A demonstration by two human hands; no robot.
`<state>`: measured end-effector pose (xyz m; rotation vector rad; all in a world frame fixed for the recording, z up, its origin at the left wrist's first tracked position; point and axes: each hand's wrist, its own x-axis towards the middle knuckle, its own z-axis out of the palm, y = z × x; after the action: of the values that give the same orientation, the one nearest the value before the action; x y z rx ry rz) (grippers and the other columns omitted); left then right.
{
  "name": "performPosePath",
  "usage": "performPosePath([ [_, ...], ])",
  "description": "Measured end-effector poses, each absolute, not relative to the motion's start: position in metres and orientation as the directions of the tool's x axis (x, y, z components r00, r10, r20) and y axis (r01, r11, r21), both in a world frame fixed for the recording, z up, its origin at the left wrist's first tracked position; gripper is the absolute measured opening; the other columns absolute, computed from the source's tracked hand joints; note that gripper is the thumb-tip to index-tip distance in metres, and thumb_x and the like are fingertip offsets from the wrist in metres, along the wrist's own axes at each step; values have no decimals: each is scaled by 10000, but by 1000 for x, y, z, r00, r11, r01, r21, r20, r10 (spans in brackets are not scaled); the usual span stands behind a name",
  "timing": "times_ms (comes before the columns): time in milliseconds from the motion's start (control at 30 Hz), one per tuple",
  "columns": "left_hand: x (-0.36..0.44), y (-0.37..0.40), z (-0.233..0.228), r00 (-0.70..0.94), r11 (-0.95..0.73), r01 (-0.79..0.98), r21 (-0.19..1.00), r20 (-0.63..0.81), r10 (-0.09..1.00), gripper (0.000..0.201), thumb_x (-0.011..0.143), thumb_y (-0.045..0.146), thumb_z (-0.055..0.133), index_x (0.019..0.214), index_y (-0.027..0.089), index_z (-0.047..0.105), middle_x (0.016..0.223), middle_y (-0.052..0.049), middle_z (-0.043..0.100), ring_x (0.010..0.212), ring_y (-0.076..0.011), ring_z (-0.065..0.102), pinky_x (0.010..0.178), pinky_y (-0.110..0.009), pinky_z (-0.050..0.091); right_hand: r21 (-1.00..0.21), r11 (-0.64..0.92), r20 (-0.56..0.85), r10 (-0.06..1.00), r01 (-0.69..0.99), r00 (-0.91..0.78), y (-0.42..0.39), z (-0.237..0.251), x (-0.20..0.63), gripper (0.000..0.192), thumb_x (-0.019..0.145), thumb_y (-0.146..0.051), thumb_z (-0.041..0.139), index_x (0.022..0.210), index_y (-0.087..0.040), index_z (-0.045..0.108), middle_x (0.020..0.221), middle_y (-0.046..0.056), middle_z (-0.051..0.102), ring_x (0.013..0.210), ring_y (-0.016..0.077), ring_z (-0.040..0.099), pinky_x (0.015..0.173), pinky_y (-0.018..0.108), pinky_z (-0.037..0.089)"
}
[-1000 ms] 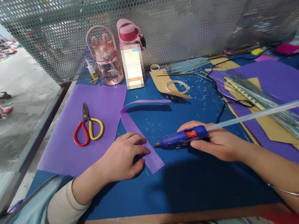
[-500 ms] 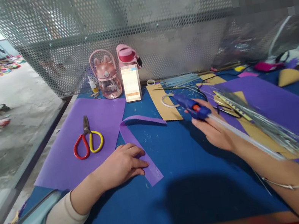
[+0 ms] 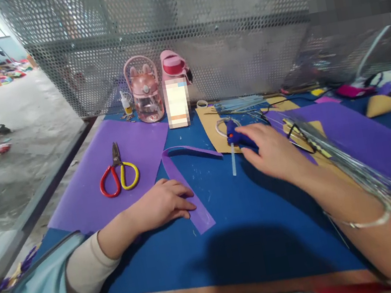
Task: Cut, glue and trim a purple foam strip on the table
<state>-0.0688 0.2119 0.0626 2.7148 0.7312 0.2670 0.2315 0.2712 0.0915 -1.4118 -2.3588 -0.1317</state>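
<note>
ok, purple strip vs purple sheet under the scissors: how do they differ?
The purple strip is narrow and curls up off the mat at its far end; the purple sheet is wide and lies flat. The left hand presses the strip; only the scissors rest on the sheet. Both are the same purple.

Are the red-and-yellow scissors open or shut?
Shut. The scissors lie flat on the purple sheet, blades together in one point, the two handle loops touching side by side.

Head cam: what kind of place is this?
Likely a craft workbench in a workshop: glue gun, scissors and purple foam sheets on a blue table backed by perforated metal screen.
</note>
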Motion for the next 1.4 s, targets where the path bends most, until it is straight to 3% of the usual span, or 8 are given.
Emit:
performPosePath([
  [100,-70,213,67,853,-785,432,443,82,516,252,924,200,464,1047,205,684,1147,-87,652,1074,-195,569,921,-324,436,-269,665,134,742,697,-656,214,102,206,137,872,-213,489,913,-200,619,888,54,669,831,202,618,727,298,453],
  [200,-69,215,67,830,-755,453,474,85,552,277,921,134,433,1032,170,685,1143,-98,650,1086,-189,572,931,-308,453,-283,714,-6,666,640,-746,171,89,185,121,846,-262,579,741,-203,595,711,5,643,654,160,593,585,264,386],
  [400,-55,200,62,821,-787,503,357,89,564,247,928,243,468,1041,135,659,1037,-105,674,1006,-202,605,896,-327,485,-350,579,43,795,736,-605,129,56,176,263,706,-304,755,761,-197,522,671,-16,617,580,166,593,524,274,387],
  [567,-34,161,71,798,-786,591,181,10,602,206,915,151,442,991,133,633,827,-68,657,745,-196,619,668,-320,533,-415,440,162,897,796,-412,114,47,189,310,717,-237,730,917,-208,496,731,-4,630,596,172,613,540,280,454],
  [733,-29,152,70,779,-773,619,136,18,627,201,931,210,421,987,161,608,785,-36,635,668,-183,609,552,-287,502,-484,376,155,926,790,-345,122,48,195,232,754,-202,690,926,-224,536,785,13,639,671,181,630,595,289,497],
  [867,-30,158,65,771,-761,622,184,26,637,324,893,463,479,969,175,606,827,-39,632,726,-186,609,567,-273,496,-521,363,70,920,773,-385,131,52,195,157,781,-170,664,900,-220,573,811,15,647,707,178,635,617,285,502],
  [1033,-29,159,61,739,-733,644,218,69,670,250,953,259,389,920,187,627,827,-35,622,750,-166,583,590,-252,483,-538,359,59,919,763,-391,133,55,195,92,813,-147,605,866,-221,590,800,13,649,698,170,632,609,276,493],
  [1400,-20,164,56,553,-510,697,504,73,830,241,900,258,468,774,179,658,706,-28,605,681,-155,584,583,-255,456,-581,280,8,941,764,-339,145,63,191,130,877,-143,500,816,-208,595,782,18,668,709,170,642,647,288,481],
])
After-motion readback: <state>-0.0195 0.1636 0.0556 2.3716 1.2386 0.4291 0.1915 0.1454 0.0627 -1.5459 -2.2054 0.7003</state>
